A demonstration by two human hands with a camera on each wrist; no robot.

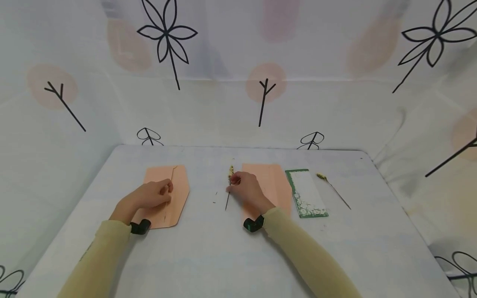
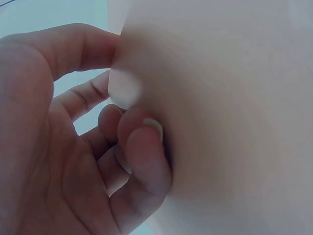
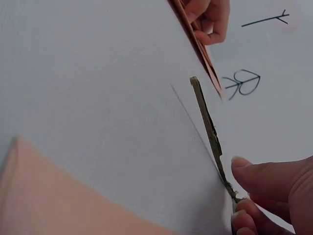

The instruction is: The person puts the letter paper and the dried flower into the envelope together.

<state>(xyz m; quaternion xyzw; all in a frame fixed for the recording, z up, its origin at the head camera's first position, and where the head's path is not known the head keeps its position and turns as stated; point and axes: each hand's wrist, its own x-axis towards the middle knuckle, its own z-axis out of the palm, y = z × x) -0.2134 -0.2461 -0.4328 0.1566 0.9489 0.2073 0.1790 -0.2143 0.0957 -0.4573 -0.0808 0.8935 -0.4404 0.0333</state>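
Note:
On the left of the table lies a peach envelope [image 1: 181,203], and my left hand [image 1: 152,194] is over it, holding its raised flap edge. Close up in the left wrist view, peach paper [image 2: 234,122] fills the right side, with my fingertips at its edge and the other fingers curled against it. My right hand [image 1: 247,187] pinches a dried flower sprig [image 1: 231,170] between thumb and fingers, between the two envelopes. Its thin stem [image 3: 206,117] sticks out past the fingers in the right wrist view. A second peach envelope [image 1: 270,182] lies partly under my right wrist.
Right of the second envelope is a white card with a green floral border [image 1: 309,190]. Farther right lies another dried flower sprig [image 1: 335,191]. Small dark bits [image 1: 214,202] lie on the white table [image 1: 201,256]. Patterned cloth [image 1: 216,111] rises behind it.

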